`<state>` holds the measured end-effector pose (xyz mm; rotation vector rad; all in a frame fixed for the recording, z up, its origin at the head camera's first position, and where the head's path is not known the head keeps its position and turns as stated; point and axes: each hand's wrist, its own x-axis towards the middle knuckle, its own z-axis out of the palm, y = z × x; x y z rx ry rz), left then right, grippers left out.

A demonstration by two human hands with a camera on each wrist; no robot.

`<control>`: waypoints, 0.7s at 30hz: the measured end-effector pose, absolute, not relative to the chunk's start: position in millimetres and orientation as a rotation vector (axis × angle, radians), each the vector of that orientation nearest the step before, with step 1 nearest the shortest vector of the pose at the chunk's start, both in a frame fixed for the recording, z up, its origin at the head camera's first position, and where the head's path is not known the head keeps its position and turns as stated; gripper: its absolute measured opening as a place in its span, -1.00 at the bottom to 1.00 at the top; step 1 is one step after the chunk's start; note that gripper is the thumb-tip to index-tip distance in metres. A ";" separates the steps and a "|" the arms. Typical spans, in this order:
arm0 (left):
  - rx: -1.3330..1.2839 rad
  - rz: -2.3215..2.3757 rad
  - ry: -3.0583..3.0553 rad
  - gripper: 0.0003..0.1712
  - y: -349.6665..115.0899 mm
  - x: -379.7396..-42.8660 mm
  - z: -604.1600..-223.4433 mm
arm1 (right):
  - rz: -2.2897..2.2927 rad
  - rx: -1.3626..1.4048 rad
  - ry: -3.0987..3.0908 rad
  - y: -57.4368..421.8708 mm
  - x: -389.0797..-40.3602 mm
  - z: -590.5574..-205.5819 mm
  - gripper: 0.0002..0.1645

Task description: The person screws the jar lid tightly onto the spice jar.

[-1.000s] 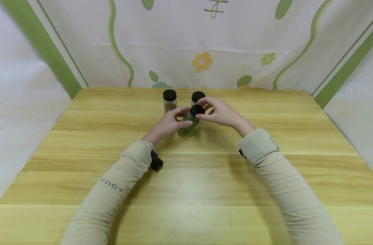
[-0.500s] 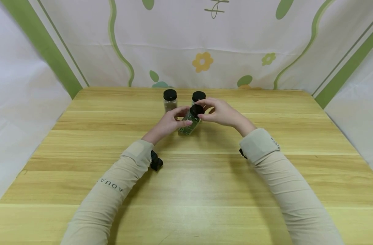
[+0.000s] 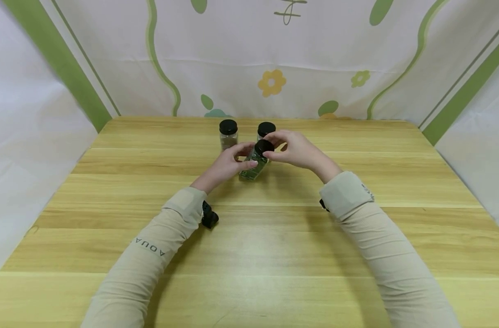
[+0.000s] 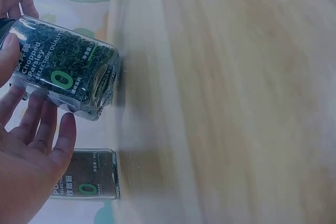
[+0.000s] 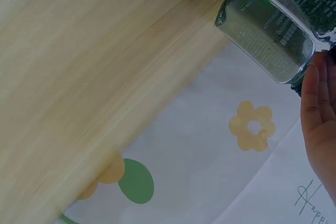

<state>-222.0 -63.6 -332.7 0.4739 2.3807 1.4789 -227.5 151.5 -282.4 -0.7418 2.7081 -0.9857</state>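
My left hand (image 3: 226, 165) grips a clear glass jar of chopped parsley (image 4: 65, 64) around its body, thumb on the near side and fingers behind. Tilted, the jar leans with its black lid (image 3: 264, 146) up and to the right. At that lid, my right hand (image 3: 296, 149) pinches with thumb and curled fingers. Behind the left hand stands a jar of brown powder (image 3: 228, 140), also black-capped. Another black-lidded jar (image 5: 270, 35) with pale contents stands behind the parsley jar, partly hidden by it and the right hand in the head view.
All of this is near the back of a wooden table (image 3: 257, 255). A white printed curtain (image 3: 216, 41) with flowers and leaves hangs right behind the table's back edge. Small black wrist cameras, such as the left one (image 3: 209, 216), sit at the cuffs.
My right thumb has shifted slightly to the right along the lid and then back a little. The left hand and parsley jar hold nearly the same place; the other jars have not moved.
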 end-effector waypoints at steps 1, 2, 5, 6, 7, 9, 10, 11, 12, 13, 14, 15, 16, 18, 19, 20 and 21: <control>0.477 1.471 2.386 -0.29 -63.9 -221.7 -332.5 | -0.980 -0.754 2.712 151.3 -227.7 -282.5 -0.46; 0.480 1.466 2.390 -0.29 -64.1 -221.6 -332.4 | -0.976 -0.770 2.713 151.2 -227.9 -282.6 -0.43; 0.484 1.462 2.396 -0.29 -64.7 -221.2 -332.5 | -0.963 -0.818 2.720 150.2 -227.2 -282.5 -0.41; 0.484 1.461 2.397 -0.29 -64.8 -221.2 -332.6 | -0.966 -0.828 2.718 149.8 -226.8 -282.3 -0.42; 0.485 1.462 2.397 -0.30 -64.9 -221.3 -332.9 | -0.967 -0.838 2.717 149.5 -226.6 -282.4 -0.44; 0.485 1.463 2.396 -0.30 -64.8 -221.6 -333.6 | -0.963 -0.841 2.719 149.4 -226.3 -282.4 -0.48; 0.487 1.462 2.397 -0.30 -64.9 -221.9 -334.0 | -0.963 -0.840 2.721 149.3 -226.3 -282.5 -0.48; 0.489 1.461 2.398 -0.31 -64.9 -222.2 -334.4 | -0.964 -0.837 2.722 149.3 -226.4 -282.5 -0.49; 0.491 1.460 2.399 -0.31 -64.7 -222.5 -334.7 | -0.964 -0.834 2.723 149.5 -226.3 -282.3 -0.49; 0.493 1.461 2.399 -0.31 -64.5 -222.6 -335.0 | -0.962 -0.832 2.724 149.5 -226.3 -282.1 -0.49; 0.496 1.464 2.400 -0.31 -64.3 -222.8 -335.2 | -0.958 -0.831 2.726 149.6 -226.3 -281.7 -0.49; 0.499 1.467 2.400 -0.32 -64.3 -223.0 -335.5 | -0.957 -0.830 2.726 149.6 -226.1 -281.3 -0.49; 0.502 1.470 2.401 -0.32 -64.3 -223.2 -335.6 | -0.959 -0.827 2.727 149.5 -225.8 -281.0 -0.49; 0.504 1.477 2.402 -0.32 -64.2 -222.9 -335.5 | -0.956 -0.825 2.730 149.5 -225.8 -280.3 -0.49; 0.505 1.480 2.403 -0.32 -64.2 -222.7 -335.4 | -0.955 -0.821 2.732 149.4 -225.8 -279.9 -0.49; 0.506 1.481 2.404 -0.32 -64.3 -222.7 -335.3 | -0.954 -0.819 2.733 149.5 -226.0 -279.7 -0.49; 0.508 1.479 2.407 -0.32 -64.5 -222.7 -335.3 | -0.954 -0.813 2.734 149.5 -226.0 -279.5 -0.49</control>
